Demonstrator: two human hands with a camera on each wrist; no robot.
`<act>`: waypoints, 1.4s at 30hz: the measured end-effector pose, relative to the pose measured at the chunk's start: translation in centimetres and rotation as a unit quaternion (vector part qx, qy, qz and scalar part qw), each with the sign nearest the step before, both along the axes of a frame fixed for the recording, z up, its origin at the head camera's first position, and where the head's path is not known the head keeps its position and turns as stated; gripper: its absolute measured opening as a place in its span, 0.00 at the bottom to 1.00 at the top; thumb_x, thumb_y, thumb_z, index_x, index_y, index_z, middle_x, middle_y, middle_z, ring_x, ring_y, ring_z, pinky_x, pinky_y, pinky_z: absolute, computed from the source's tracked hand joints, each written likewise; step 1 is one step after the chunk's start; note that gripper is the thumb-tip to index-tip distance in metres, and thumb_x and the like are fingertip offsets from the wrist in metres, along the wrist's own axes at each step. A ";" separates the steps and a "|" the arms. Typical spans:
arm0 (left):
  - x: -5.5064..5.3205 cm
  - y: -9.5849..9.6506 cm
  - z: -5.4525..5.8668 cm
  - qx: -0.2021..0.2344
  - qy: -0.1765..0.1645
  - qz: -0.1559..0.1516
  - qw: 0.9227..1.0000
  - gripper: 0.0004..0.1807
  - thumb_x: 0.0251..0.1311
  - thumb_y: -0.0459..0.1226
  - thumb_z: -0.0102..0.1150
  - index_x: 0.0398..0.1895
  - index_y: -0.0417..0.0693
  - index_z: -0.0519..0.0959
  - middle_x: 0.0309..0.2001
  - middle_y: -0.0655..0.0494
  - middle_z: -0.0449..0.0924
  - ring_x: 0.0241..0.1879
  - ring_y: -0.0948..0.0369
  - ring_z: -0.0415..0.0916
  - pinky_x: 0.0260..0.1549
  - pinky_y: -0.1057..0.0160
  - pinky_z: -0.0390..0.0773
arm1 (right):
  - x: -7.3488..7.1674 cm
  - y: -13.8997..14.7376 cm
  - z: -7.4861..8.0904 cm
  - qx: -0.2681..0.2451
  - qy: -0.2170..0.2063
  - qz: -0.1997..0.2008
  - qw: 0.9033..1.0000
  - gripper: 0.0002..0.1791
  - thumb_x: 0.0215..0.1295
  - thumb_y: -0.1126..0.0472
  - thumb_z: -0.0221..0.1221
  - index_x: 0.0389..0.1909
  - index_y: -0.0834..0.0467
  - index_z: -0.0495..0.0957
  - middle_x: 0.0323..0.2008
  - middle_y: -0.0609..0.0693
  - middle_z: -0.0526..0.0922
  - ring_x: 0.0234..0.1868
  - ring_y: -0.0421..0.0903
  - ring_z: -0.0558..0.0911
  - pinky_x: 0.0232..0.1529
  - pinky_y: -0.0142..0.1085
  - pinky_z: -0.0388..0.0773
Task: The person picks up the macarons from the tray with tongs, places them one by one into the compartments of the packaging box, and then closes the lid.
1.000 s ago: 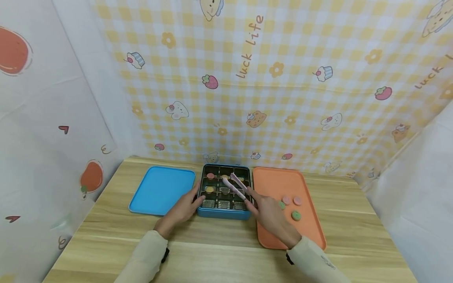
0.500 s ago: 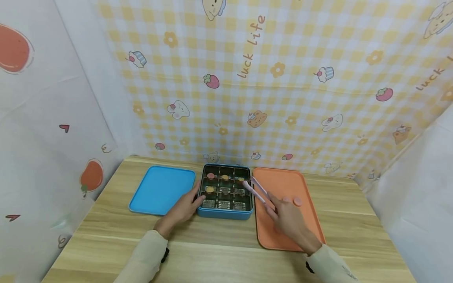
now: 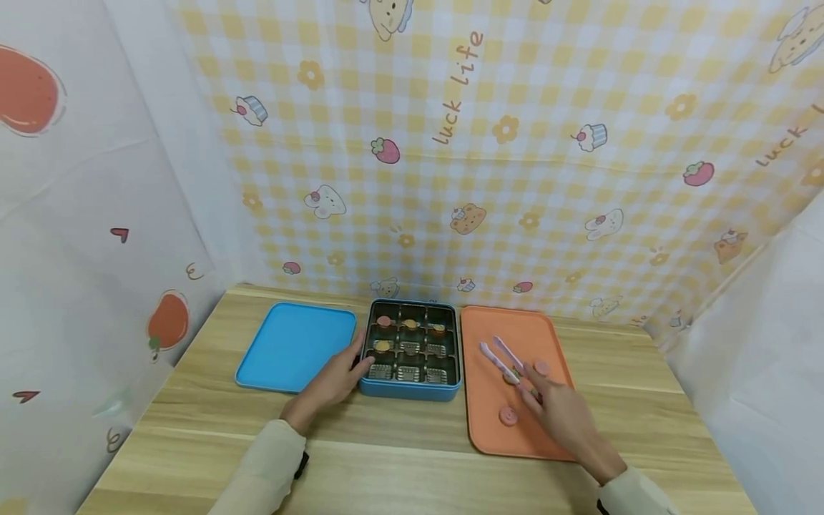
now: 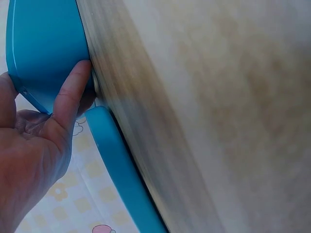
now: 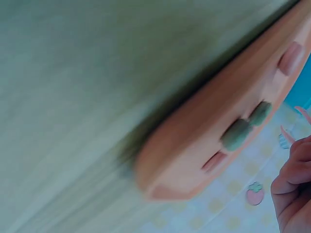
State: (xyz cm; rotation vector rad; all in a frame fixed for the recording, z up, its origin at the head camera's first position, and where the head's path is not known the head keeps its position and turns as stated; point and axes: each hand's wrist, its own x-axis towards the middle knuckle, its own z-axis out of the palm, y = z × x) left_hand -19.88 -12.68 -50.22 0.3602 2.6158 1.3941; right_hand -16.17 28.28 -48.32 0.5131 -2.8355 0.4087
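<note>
At the near side of the bench (image 3: 393, 483), two pale sleeves (image 3: 264, 465) can be seen. A pink disc (image 3: 508, 415) is set toward the near end of the orange tray (image 3: 508, 325), on the right. Over this tray, the tongs (image 3: 498, 363) are clamped in the curled fingers of the right hand (image 3: 563, 415); their tips are parted and pointed away from the body. Green discs (image 5: 236, 135) on the tray are partly covered by hand and tongs; whether they are touched by the tongs cannot be told.

Just beside the tray's left edge, the blue box (image 3: 408, 391) is placed. Its left side is touched by the left hand (image 3: 337, 378), whose relaxed fingers are laid along the wall, thumb at the rim. The middle-left compartment is occupied by a yellow disc (image 3: 382, 346), the back row by one pink and two yellow. Farther left, the blue lid (image 3: 296, 347) is laid flat. Behind everything, a checked cloth (image 3: 360, 179) is hung.
</note>
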 end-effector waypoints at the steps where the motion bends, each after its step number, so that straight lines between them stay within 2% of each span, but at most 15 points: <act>1: 0.0 0.0 0.0 0.001 -0.001 -0.001 1.000 0.37 0.77 0.39 0.45 0.80 0.41 0.40 0.77 0.38 0.48 0.74 0.41 0.52 0.68 0.40 0.60 | 0.1 0.4 -0.1 0.006 0.000 -0.005 1.000 0.24 0.68 0.57 0.63 0.62 0.61 0.77 0.10 0.35 0.59 0.11 0.30 0.53 0.12 0.26 0.53; 4: 0.0 0.1 -0.1 0.002 -0.001 0.000 1.000 0.37 0.77 0.39 0.45 0.80 0.43 0.40 0.77 0.38 0.49 0.74 0.41 0.52 0.68 0.40 0.60 | 0.5 1.4 -0.1 0.014 -0.012 -0.018 1.000 0.25 0.68 0.56 0.63 0.63 0.61 0.77 0.10 0.37 0.58 0.10 0.31 0.54 0.12 0.26 0.52; 10: 0.1 0.0 -0.1 -0.008 -0.013 0.005 1.000 0.37 0.78 0.41 0.44 0.80 0.39 0.39 0.78 0.38 0.45 0.75 0.42 0.49 0.69 0.40 0.58 | 1.0 3.3 0.1 0.044 -0.032 -0.043 0.998 0.27 0.67 0.53 0.63 0.64 0.61 0.76 0.10 0.42 0.63 0.11 0.36 0.61 0.12 0.29 0.58; 14: 0.1 0.0 0.1 -0.006 -0.007 0.002 1.000 0.37 0.78 0.40 0.44 0.80 0.40 0.39 0.78 0.38 0.46 0.74 0.41 0.50 0.68 0.40 0.59 | 1.3 4.3 -0.1 0.053 -0.007 -0.043 0.998 0.25 0.65 0.55 0.66 0.60 0.62 0.78 0.11 0.43 0.64 0.12 0.38 0.62 0.12 0.32 0.59; 18: 0.1 0.0 0.3 -0.005 -0.004 0.002 1.000 0.37 0.78 0.40 0.44 0.80 0.41 0.39 0.78 0.39 0.47 0.74 0.41 0.50 0.69 0.40 0.59 | 1.6 4.9 -0.5 0.060 0.033 -0.032 0.997 0.22 0.61 0.58 0.68 0.55 0.61 0.81 0.10 0.41 0.62 0.12 0.37 0.60 0.12 0.30 0.57; 21: 0.1 0.0 0.2 -0.009 -0.008 0.003 1.000 0.37 0.78 0.41 0.44 0.80 0.40 0.39 0.78 0.39 0.46 0.75 0.42 0.49 0.69 0.40 0.58 | 2.0 5.2 -0.6 0.063 0.041 -0.031 0.997 0.21 0.61 0.58 0.68 0.54 0.59 0.81 0.09 0.40 0.59 0.11 0.36 0.59 0.11 0.29 0.55; 30: -0.1 0.0 0.0 -0.004 -0.008 0.000 1.000 0.38 0.78 0.41 0.45 0.80 0.43 0.39 0.77 0.39 0.49 0.74 0.41 0.51 0.68 0.39 0.59 | 2.4 5.5 -1.0 0.071 0.039 -0.030 0.996 0.21 0.60 0.57 0.69 0.55 0.58 0.82 0.08 0.41 0.58 0.10 0.37 0.58 0.10 0.30 0.55; 36: -0.1 0.0 0.2 -0.001 -0.004 -0.002 1.000 0.37 0.77 0.40 0.45 0.81 0.45 0.39 0.77 0.39 0.49 0.74 0.42 0.52 0.67 0.40 0.61 | 2.3 5.3 -1.2 0.064 0.011 -0.044 0.997 0.21 0.65 0.56 0.65 0.57 0.59 0.81 0.09 0.42 0.59 0.11 0.38 0.60 0.11 0.30 0.56; 42: 0.0 0.0 0.1 -0.010 -0.007 -0.001 1.000 0.37 0.78 0.40 0.44 0.80 0.42 0.39 0.78 0.39 0.46 0.75 0.42 0.50 0.69 0.40 0.58 | 2.2 5.1 -1.3 0.056 0.000 -0.049 0.997 0.21 0.67 0.55 0.63 0.58 0.60 0.80 0.10 0.42 0.60 0.11 0.39 0.61 0.11 0.31 0.57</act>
